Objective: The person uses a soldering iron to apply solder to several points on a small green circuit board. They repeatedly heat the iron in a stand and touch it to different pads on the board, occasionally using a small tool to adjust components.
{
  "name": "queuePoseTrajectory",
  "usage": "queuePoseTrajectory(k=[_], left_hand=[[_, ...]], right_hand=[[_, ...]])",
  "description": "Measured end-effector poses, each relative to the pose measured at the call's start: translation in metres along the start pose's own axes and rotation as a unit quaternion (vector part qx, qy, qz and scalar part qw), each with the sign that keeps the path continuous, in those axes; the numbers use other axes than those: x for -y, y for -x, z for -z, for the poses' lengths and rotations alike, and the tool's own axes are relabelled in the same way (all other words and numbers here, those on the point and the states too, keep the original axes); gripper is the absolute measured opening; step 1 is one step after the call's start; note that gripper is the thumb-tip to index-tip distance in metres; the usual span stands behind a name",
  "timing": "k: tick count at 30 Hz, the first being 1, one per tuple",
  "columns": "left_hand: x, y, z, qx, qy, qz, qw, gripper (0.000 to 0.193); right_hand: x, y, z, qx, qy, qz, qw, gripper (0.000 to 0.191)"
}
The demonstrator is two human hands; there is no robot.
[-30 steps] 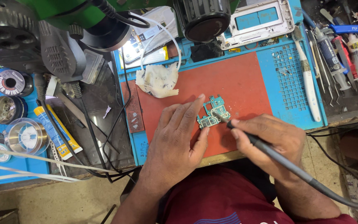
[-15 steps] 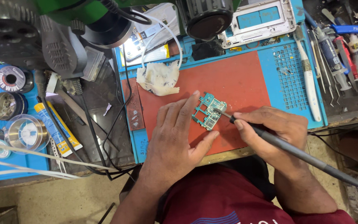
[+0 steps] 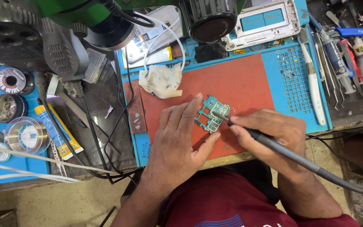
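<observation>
Head view showed the right hand (image 3: 274,134) in a pen-like grip around a dark soldering iron (image 3: 290,154), its tip touching a small green circuit board (image 3: 211,114). The left hand (image 3: 181,138) lay flat, fingers pinning that board on the red mat (image 3: 240,84) of the cluttered blue desk (image 3: 303,80), beside a crumpled white cloth (image 3: 161,80)

The circuit board (image 3: 211,114) is teal green with small silver squares. The mat (image 3: 232,80) under it is red-brown, with a light blue border. At ten o'clock of the board, the crumpled cloth (image 3: 161,80) is cream with dark specks. The soldering iron (image 3: 282,149) is dark grey.
</observation>
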State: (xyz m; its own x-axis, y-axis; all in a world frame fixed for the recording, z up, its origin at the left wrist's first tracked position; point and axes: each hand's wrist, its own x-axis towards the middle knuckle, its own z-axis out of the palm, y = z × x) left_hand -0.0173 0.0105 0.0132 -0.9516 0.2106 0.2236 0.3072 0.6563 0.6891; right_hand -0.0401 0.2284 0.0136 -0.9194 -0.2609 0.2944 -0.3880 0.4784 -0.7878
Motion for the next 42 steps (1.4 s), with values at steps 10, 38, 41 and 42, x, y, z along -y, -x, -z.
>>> queuePoseTrajectory(k=[10, 38, 41, 42], left_hand=[[-0.001, 0.000, 0.001, -0.002, 0.001, -0.001, 1.000, 0.083], [-0.005, -0.007, 0.007, -0.010, -0.009, -0.035, 0.999, 0.075], [-0.003, -0.007, 0.008, 0.008, 0.001, -0.034, 0.999, 0.074], [-0.002, -0.007, 0.010, 0.014, 0.005, -0.026, 1.000, 0.073]], right_hand=[[-0.004, 0.000, 0.001, -0.012, -0.005, -0.034, 0.999, 0.022], [-0.010, 0.001, -0.003, -0.042, -0.008, -0.020, 0.999, 0.018], [-0.021, 0.005, -0.001, -0.001, -0.046, -0.059, 0.997, 0.022], [-0.023, 0.007, -0.001, 0.027, -0.063, -0.069, 0.995, 0.024]])
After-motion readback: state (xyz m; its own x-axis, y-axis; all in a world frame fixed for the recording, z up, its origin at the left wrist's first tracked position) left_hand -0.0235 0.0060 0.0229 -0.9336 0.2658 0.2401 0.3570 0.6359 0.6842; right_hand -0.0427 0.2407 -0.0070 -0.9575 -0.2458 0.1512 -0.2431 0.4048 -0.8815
